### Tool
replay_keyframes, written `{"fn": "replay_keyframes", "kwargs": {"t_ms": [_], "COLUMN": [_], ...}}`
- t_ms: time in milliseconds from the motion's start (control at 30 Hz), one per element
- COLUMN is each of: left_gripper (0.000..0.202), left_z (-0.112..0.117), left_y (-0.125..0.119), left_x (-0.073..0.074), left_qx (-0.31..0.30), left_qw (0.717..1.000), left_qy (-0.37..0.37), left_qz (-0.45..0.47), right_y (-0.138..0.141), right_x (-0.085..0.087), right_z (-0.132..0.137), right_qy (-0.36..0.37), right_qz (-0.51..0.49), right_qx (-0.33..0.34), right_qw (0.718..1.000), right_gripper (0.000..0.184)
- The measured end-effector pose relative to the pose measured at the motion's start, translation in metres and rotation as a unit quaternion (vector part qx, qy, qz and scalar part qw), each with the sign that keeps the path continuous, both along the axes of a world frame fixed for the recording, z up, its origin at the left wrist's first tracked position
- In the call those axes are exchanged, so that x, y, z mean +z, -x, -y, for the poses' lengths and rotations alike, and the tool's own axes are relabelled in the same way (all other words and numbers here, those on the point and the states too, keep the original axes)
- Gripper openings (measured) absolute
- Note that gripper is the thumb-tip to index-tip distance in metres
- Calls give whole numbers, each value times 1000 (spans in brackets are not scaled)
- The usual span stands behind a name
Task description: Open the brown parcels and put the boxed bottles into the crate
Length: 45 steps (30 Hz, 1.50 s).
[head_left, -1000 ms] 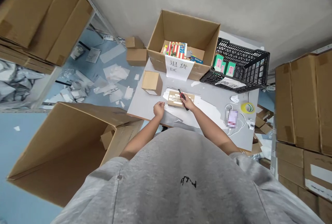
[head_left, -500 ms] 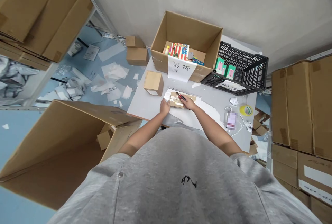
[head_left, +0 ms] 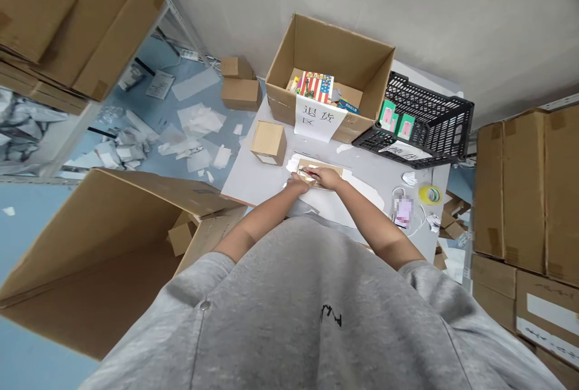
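Observation:
A small flat cardboard parcel [head_left: 326, 168] lies on white wrapping on the grey table [head_left: 253, 179]. My right hand [head_left: 328, 178] is closed round a red-handled cutter [head_left: 306, 172], whose tip lies across the parcel's top. My left hand [head_left: 298, 184] rests against the parcel's near left edge with its fingers curled on it. Both forearms reach in from below, over my grey shirt.
Behind the parcel stand a small closed carton [head_left: 268, 142], an open cardboard box [head_left: 332, 76] with books and a paper label, and a black crate [head_left: 420, 122]. A tape roll [head_left: 430, 194] and phone [head_left: 403, 211] lie right. A large open box [head_left: 108, 245] sits on the littered floor.
My left hand has moved right from the bare table onto the parcel's edge. My right hand has drawn the cutter leftward and nearer across the parcel.

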<state>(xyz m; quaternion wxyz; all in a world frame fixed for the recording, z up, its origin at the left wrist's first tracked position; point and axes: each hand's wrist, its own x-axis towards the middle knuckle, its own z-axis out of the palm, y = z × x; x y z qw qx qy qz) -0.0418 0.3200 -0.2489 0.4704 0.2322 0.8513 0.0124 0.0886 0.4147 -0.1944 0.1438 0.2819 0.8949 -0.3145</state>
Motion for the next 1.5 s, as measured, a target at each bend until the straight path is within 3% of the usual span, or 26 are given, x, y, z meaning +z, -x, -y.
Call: {"fn": "replay_keyframes", "kwargs": {"t_ms": [100,333,733,967,1333,1500], "left_gripper": [124,109,108,105,98,104], "left_z": [0,4,2,3,4,5], "left_y": [-2,-2,-1,1,4,6], "left_x": [-2,3,9,15,16,14], "left_qx": [-12,-10,-29,-32,8,19], "left_qw": [999,999,998,998,1000,999], "left_qy": [39,31,46,44,10,14], "left_qz": [-22,-30,-36,-40,-29,-38], "right_y": [2,9,1,-39,-94,-109], "right_x": [-1,-10,-3,7,30,33], "right_z": [0,5,7,3,18,23], "right_qy": [-6,-31,-63,-92,-107,-122], "right_qz": [9,45,97,159,224,224], "right_qx": [-5,-15,-21,-56,-146,-144], "right_qw": [1000,998,993,981,958,956], "right_gripper": [48,49,52,57,65,74]}}
